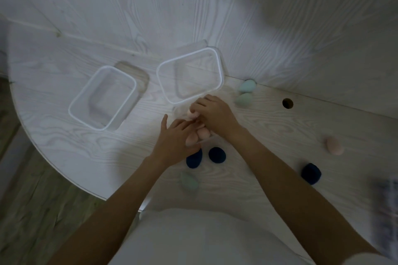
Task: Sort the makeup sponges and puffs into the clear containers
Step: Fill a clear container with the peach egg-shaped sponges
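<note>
Hands meet just near of the right clear container (190, 75) | right hand (215, 114) curls its fingers around a pink sponge (192, 114) at the container's near rim | left hand (174, 137) lies spread over two pink sponges (198, 135) | left clear container (103, 98) sits apart | navy puffs (217, 155) and green sponges (244, 93) lie scattered on the table (269, 131).

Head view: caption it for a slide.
Both hands gather pink sponges beside two empty clear containers.
</note>
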A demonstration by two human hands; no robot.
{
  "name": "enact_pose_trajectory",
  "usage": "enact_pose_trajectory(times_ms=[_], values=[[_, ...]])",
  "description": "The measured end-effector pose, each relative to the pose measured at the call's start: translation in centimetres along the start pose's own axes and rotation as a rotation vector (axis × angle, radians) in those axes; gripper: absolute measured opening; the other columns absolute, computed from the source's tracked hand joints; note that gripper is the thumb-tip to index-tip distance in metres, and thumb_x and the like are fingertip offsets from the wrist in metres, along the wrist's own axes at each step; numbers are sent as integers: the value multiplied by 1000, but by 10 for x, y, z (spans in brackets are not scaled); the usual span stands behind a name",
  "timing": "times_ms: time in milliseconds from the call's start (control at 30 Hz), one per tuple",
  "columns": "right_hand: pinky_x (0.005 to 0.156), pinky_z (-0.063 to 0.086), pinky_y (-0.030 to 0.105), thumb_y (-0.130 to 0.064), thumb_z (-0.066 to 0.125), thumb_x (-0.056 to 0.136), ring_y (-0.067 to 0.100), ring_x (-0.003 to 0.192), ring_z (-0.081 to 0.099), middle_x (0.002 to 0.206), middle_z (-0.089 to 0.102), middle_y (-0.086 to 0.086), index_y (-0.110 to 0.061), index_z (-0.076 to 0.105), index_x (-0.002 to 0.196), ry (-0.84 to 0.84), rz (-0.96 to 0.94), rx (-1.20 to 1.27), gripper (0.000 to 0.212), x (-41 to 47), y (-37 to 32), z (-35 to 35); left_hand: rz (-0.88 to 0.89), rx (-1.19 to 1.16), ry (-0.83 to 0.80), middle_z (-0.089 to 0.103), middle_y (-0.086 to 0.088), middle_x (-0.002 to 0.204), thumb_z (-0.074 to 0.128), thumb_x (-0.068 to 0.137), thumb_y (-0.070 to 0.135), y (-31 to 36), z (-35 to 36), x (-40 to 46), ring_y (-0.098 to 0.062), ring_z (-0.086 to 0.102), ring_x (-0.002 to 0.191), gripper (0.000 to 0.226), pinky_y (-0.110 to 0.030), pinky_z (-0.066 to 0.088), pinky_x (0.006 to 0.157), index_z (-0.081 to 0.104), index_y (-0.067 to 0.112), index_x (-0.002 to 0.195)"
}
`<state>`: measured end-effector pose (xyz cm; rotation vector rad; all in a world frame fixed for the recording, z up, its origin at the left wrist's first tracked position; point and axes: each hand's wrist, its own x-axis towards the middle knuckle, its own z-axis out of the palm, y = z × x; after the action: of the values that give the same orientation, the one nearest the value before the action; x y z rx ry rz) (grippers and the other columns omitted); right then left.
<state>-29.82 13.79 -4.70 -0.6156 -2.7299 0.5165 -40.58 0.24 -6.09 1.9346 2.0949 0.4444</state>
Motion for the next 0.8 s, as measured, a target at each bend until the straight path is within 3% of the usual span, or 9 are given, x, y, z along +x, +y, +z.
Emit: enact_pose_trajectory(times_ms=[100,167,267,400,500,567,633,700,800], values=[[53,46,27,-1,72,64,19,60,55,60,62,2,-11,63,62,-156,-163,-181,14,6,9,0,14,2,-34,64,9,119,44,74,59,-3,-1,0,-19,58,109,63,-68,27,100,54,28,128],[57,38,26,2,72,59,19,60,53,50,56,0,-12,58,51,-236,-212,-336,21,14,5,-6,26,13,-43,64,7,120,43,73,59,-4,-3,1,-19,59,109,65,-68,26,101,54,27,128],[62,22,25,6,68,53,20,59,49,40,43,0,-12,47,41,-220,-191,-492,30,28,-8,-11,30,24,-58,63,4,121,41,73,60,-5,-4,1,-20,58,110,66,-68,24,101,55,24,128],[58,28,25,4,72,46,18,57,49,38,43,-2,-15,47,39,-239,-198,-551,33,30,-13,1,0,37,-106,59,6,127,35,74,63,-8,-3,4,-18,51,119,71,-64,15,106,52,24,130],[56,36,24,-7,76,56,17,63,51,48,52,-6,-18,62,50,-205,-121,-430,19,24,-1,-1,15,31,-112,55,3,132,33,74,65,-9,-2,4,-20,47,124,78,-64,14,107,45,19,136],[62,42,26,-13,69,69,20,71,53,63,63,-4,-17,73,73,-115,-61,-264,8,15,9,-6,-3,10,-154,48,3,140,30,74,69,-8,-5,6,-19,37,131,84,-62,7,109,37,19,141],[71,44,30,-17,59,80,23,82,54,83,69,1,-12,72,96,-57,42,-81,21,3,10,-15,-41,-17,-207,40,5,145,29,75,71,-6,-8,7,-18,27,137,85,-60,2,110,31,21,144],[81,39,28,-23,48,86,23,93,52,97,68,2,-12,69,104,-20,179,45,31,-13,4,-27,-97,-8,-249,39,6,146,29,78,72,-1,-13,10,-18,23,138,81,-58,1,111,30,24,144],[90,37,27,-22,43,88,22,100,55,104,67,3,-12,68,103,100,283,84,31,-45,-3,-41,-179,57,-96,58,-2,128,33,83,65,8,-24,10,-25,43,126,68,-55,19,108,48,20,133]])
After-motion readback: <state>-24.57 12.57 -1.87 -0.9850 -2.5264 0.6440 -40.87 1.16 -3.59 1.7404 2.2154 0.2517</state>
